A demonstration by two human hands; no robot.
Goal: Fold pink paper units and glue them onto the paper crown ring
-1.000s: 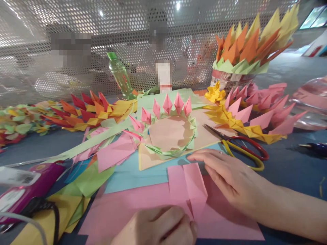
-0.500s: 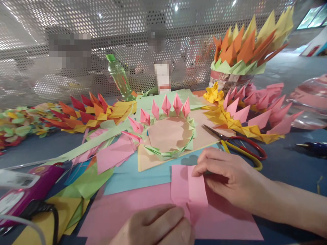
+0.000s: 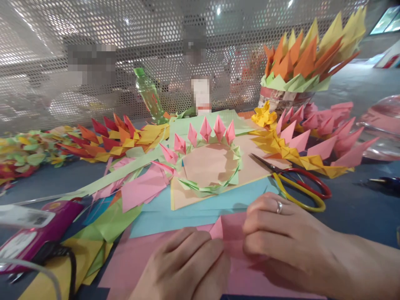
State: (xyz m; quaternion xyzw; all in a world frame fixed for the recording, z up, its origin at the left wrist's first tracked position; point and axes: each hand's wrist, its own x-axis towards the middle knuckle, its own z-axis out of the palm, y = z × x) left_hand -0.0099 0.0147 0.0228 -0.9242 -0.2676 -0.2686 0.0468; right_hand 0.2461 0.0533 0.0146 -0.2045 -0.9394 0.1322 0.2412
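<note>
The item under inspection, a folded pink paper [image 3: 218, 228], sits between the person's two hands, above a larger pink sheet [image 3: 140, 256] at the near edge of the worktop [image 3: 353, 208]. Most of it is covered; only a small raised corner shows clearly.

Left hand [image 3: 190, 266]: curled, knuckles up, beside that corner. Fingertips out of sight; a pinch cannot be confirmed. Right hand [image 3: 278, 243]: likewise bent inward, facing the left with a gap between, fingertips concealed. Whether it grips the paper or merely presses cannot be told from where I stand.

Handling, in my judgement: very light, thin, bendable but able to keep a crease; unlikely to slip from dry fingers, easily crumpled or torn. Best held by the outer edges or along a firm fold, with flat, gentle pressure, keeping off the points.

Orientation: the exposed corner points up and away from the person, toward a paper ring [image 3: 209, 189] with pink points. The long axis of the whole piece cannot be established.

Adjacent: scissors [image 3: 278, 170] lie beyond the right hand, blades directed away and leftward; blue paper [image 3: 231, 204] lies beyond both hands.
</note>
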